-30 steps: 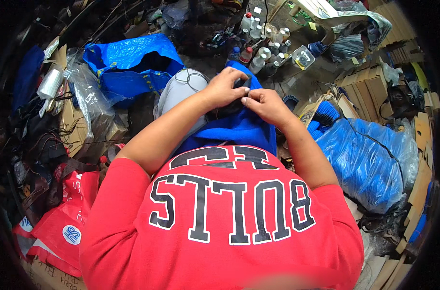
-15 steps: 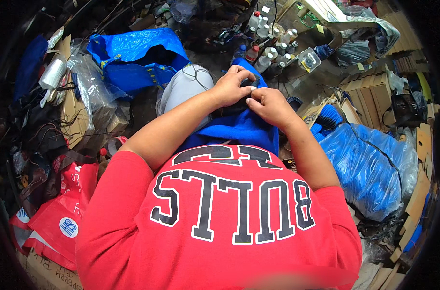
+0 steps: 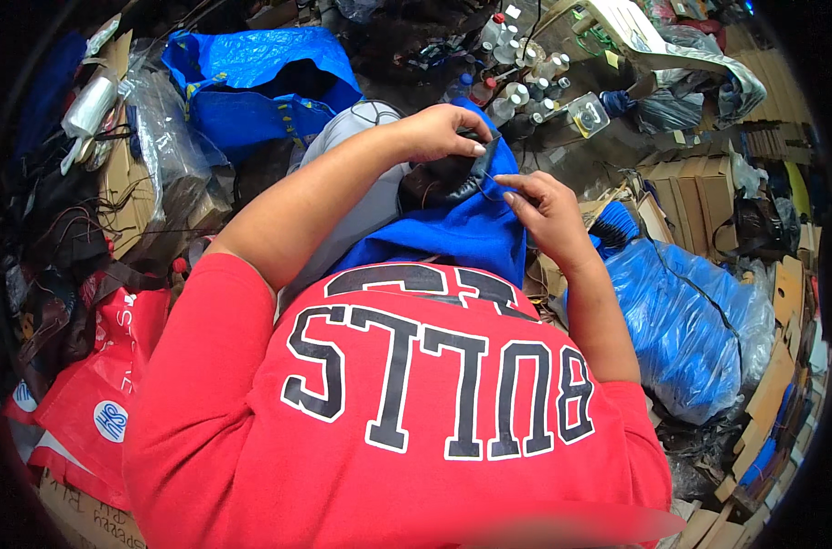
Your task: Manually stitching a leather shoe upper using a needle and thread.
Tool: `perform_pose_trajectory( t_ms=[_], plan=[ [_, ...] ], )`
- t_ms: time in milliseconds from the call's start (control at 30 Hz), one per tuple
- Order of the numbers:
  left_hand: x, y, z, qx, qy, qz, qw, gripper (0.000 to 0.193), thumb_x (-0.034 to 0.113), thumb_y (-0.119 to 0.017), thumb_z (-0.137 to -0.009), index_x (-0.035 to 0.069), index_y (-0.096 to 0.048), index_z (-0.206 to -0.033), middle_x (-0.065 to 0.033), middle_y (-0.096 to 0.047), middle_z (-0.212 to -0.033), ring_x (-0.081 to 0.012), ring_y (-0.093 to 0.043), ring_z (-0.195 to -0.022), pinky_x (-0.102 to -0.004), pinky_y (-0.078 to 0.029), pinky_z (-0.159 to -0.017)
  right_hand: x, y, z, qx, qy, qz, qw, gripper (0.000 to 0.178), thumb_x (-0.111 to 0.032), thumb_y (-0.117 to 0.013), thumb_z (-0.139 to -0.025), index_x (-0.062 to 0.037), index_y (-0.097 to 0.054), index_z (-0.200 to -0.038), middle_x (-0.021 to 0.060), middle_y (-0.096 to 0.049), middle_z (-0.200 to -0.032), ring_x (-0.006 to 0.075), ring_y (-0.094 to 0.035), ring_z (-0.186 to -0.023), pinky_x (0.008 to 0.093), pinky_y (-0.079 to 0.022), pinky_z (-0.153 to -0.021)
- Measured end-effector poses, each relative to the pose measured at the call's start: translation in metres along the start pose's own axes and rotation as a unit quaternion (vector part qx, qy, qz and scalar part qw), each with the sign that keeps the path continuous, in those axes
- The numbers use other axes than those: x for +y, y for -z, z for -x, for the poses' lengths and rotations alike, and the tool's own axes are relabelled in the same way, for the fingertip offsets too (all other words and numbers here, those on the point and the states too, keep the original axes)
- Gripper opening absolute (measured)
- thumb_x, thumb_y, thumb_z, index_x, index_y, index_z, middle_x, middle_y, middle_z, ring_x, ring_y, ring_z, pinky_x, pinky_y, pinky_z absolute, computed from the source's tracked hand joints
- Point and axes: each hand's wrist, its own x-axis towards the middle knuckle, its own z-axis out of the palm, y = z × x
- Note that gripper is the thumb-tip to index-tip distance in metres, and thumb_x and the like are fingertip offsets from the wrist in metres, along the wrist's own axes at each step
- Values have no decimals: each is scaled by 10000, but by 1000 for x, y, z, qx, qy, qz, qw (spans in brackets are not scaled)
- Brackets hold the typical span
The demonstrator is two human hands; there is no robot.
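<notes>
A black shoe with a row of stitches or lacing along one edge rests in my lap on a blue cloth. My left hand reaches over its far side, thumb and fingers closed on the upper edge. To the right of the shoe, my right hand pinches with thumb and forefinger; a thin dark thread runs from the shoe toward those fingertips. Part of the shoe is hidden under my left hand and forearm. Light grey fabric covers my leg beside it.
A blue bag gapes at the far left. Several bottles stand ahead, near a pale plastic chair. Cardboard and a plastic-wrapped blue bundle lie right; a red bag lies left.
My hands have parted: the right drew back rightward and nearer, pulling the thread, while the left stayed at the shoe. More of the shoe's stitched edge shows now. The view shifted slightly.
</notes>
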Motion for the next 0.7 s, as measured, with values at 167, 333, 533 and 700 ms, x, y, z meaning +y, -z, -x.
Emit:
perform_pose_trajectory(
  t_ms=[167,333,533,700],
  plan=[
    [13,11,-3,-40,-24,-42,998,275,182,-672,-792,56,-638,-1034,-73,-636,-984,-161,-549,-992,-312,-395,-924,6,-3,-12,-9,25,53,998,198,-79,-617,-789,-88,-675,-978,84,-531,-726,206,-536,-664,301,-433,-621],
    [15,16,0,-107,23,7,994,302,130,-647,-797,58,-631,-1090,-60,-635,-1054,-149,-556,-980,-298,-401,-923,-6,1,-18,-13,-6,86,996,174,-112,-598,-778,-83,-683,-928,125,-554,-756,290,-573,-711,368,-459,-663],
    [11,16,-1,-123,34,4,992,304,116,-627,-813,52,-628,-1110,-55,-646,-1040,-135,-561,-948,-283,-415,-900,-16,-2,-23,-20,-11,148,989,167,-130,-603,-766,-79,-684,-903,131,-563,-764,308,-579,-736,383,-468,-689],
    [7,14,-1,-124,36,33,991,294,126,-632,-818,46,-630,-1101,-51,-650,-1018,-129,-564,-928,-287,-422,-883,-10,2,-27,-45,-1,131,990,157,-122,-615,-767,-98,-692,-902,121,-571,-783,290,-578,-775,369,-468,-705]
  ],
)
